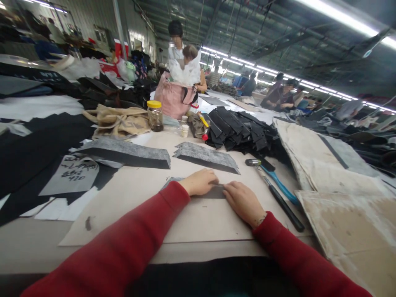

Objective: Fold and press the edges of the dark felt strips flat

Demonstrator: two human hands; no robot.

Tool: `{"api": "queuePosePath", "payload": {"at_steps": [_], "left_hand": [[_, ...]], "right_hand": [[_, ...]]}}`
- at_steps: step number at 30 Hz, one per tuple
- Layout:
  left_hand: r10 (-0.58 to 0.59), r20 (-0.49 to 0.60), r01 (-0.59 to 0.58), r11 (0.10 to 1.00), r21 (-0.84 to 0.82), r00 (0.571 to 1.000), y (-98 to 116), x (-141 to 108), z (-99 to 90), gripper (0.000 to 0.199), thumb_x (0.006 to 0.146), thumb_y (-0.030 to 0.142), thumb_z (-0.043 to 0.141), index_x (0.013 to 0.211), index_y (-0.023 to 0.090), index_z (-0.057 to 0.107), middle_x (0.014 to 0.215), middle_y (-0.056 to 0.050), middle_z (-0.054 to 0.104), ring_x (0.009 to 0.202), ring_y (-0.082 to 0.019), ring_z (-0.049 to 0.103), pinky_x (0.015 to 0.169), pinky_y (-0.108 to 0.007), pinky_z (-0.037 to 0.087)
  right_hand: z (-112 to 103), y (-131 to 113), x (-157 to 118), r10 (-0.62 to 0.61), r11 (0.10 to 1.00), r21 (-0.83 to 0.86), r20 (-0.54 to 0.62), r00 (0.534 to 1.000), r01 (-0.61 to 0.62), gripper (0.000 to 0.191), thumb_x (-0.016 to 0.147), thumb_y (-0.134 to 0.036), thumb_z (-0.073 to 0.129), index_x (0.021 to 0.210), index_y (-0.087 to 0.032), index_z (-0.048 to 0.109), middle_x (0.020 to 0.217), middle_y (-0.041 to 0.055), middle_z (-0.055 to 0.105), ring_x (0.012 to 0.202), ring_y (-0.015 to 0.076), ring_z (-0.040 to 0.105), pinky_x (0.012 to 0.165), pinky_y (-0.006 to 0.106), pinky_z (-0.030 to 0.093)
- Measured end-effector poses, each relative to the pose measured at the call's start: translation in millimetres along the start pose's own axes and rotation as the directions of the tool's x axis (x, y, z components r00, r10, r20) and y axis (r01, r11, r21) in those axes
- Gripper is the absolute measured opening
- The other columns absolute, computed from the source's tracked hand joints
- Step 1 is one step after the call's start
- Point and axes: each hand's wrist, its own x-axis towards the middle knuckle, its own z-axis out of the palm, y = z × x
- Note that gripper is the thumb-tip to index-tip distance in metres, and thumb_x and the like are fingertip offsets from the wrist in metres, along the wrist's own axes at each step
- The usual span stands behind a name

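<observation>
A dark grey strip point(213, 193) lies on the beige board point(192, 227), with both my hands at its upper edge. My left hand point(201, 182) has its fingers bent and pressed together on the strip's edge. My right hand point(244, 202) pinches the same edge a little to the right, its fingertips close to the left ones. Part of the strip is hidden under my left hand. Beyond them rest two stacks of dark pieces with speckled grey tops, one at the left point(130, 152) and one nearer the middle point(206, 156).
A hammer point(283, 204) and a blue-handled brush point(280, 181) lie to the right. Behind stand a yellow-lidded jar point(155, 115), a pink bag point(173, 97) and a black heap of pieces point(238, 128). Handwritten paper point(69, 175) is at the left. People are farther back.
</observation>
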Motion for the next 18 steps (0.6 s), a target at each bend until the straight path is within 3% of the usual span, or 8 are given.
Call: {"api": "queuePosePath", "payload": {"at_steps": [7,11,14,18], "left_hand": [[-0.087,-0.099,0.081,0.995,-0.056,0.991,-9,-3,1.7,0.027,0.073,0.01,0.047,0.095,0.015,0.063,0.094,-0.005,0.061,0.09,-0.015,0.054,0.084,-0.025,0.041],[-0.085,-0.132,0.079,0.995,-0.052,0.988,-7,-2,6.2,0.024,0.073,0.01,0.047,0.089,0.016,0.064,0.09,-0.004,0.061,0.088,-0.015,0.054,0.082,-0.025,0.042],[-0.068,-0.131,0.063,0.997,-0.036,0.989,-7,-2,7.7,0.024,0.075,0.009,0.046,0.089,0.016,0.063,0.088,-0.004,0.061,0.088,-0.015,0.053,0.083,-0.025,0.041],[-0.054,-0.107,0.058,0.998,0.033,0.993,-6,-5,8.8,0.022,0.079,0.011,0.043,0.087,0.016,0.063,0.089,-0.004,0.058,0.088,-0.016,0.051,0.083,-0.027,0.04]], "right_hand": [[-7,10,4,0.052,0.998,0.019,0.043,0.998,-0.053,0.021,0.086,-0.022,0.041,0.091,-0.015,0.06,0.089,0.0081,0.057,0.085,0.0175,0.051,0.079,0.03,0.04],[-3,6,15,0.036,0.984,0.174,0.062,0.997,-0.046,0.031,0.078,-0.006,0.043,0.104,-0.014,0.058,0.096,0.0076,0.057,0.091,0.0154,0.05,0.082,0.027,0.039],[1,1,22,0.005,0.961,0.277,0.046,0.999,-0.018,0.039,0.072,0.0,0.04,0.104,-0.014,0.058,0.097,0.0069,0.056,0.093,0.0144,0.049,0.084,0.025,0.038],[2,-6,23,-0.008,0.967,0.255,0.024,1.0,0.001,0.029,0.078,-0.005,0.041,0.098,-0.015,0.06,0.094,0.0066,0.056,0.091,0.0151,0.049,0.084,0.027,0.039]]}}
